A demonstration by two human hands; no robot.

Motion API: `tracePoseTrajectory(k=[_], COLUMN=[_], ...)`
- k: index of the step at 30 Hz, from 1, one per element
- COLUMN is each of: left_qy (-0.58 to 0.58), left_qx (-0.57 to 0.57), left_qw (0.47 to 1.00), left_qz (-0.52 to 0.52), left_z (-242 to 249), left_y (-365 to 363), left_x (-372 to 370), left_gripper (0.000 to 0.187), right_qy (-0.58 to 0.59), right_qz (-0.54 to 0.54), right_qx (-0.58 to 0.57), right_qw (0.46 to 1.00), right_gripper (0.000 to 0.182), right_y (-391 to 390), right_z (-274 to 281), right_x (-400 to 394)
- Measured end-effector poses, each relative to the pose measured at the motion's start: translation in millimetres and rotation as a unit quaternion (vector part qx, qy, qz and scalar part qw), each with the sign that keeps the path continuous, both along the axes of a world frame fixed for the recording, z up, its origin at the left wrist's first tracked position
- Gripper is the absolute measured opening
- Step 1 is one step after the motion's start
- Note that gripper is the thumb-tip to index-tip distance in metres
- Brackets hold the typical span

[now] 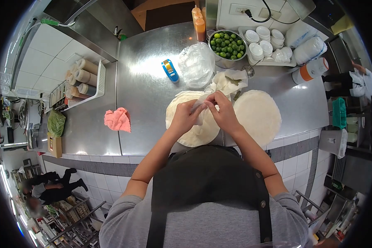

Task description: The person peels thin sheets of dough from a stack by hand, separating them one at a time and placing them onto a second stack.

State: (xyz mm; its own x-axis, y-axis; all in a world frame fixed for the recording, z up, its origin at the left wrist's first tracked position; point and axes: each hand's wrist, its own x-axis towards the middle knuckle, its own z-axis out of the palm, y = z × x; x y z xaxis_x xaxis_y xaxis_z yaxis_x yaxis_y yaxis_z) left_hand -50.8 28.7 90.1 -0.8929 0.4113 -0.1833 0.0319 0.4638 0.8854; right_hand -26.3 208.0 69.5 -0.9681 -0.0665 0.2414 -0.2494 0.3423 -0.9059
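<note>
My left hand (188, 113) and my right hand (221, 109) are close together over a pile of large flat tortillas (194, 134). Both pinch a thin, whitish, see-through sheet (200, 117), which hangs down between them. Whether it is paper or plastic I cannot tell. Another round of large tortillas (258, 118) lies just right of my right hand. Beyond my hands is crumpled pale wrapping (223, 82) with some green bits on it. A clear plastic bag (196, 66) sits behind the left pile.
On the steel counter (149, 107) are a blue tape dispenser (170, 70), a pink cloth (118, 120), a pot of limes (228, 45) and sauce bottles (200, 29). A tray of white cups (268, 43) stands back right; a white basket of bottles (99, 82) is left. People (56, 186) are farther off.
</note>
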Motion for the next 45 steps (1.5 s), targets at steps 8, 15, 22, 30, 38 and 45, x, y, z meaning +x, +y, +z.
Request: tracePoseTrajectory(k=[8, 15, 22, 30, 38, 45], left_qy=[0.033, 0.046, 0.014, 0.192, 0.011, 0.037], left_qx=[0.087, 0.059, 0.155, 0.078, 0.177, 0.166], left_qw=[0.984, 0.991, 0.970, 0.969, 0.943, 0.969], left_qz=[0.151, 0.113, 0.189, 0.136, 0.283, 0.179], left_z=[-14.1, -17.7, -16.8, -49.5, -38.9, -14.5], left_y=[7.8, 3.6, -3.9, -16.9, -9.1, -13.5], left_x=[7.6, 7.5, 6.0, -9.9, -14.9, -16.4], left_gripper=[0.020, 0.018, 0.016, 0.024, 0.023, 0.019], right_qy=[-0.087, -0.079, -0.168, -0.182, -0.191, -0.211], right_qz=[-0.131, -0.083, -0.122, -0.063, -0.127, -0.040], right_qx=[-0.100, -0.237, -0.230, -0.311, -0.410, -0.456], right_qw=[0.982, 0.965, 0.951, 0.931, 0.883, 0.864], right_gripper=[0.010, 0.017, 0.017, 0.009, 0.010, 0.016], right_y=[-10.8, -18.9, 7.5, 5.4, 5.7, 3.9], right_z=[-25.9, -29.9, -55.0, -61.4, -45.8, -49.8], right_x=[-0.9, -0.4, -11.7, -7.5, 3.9, 19.0])
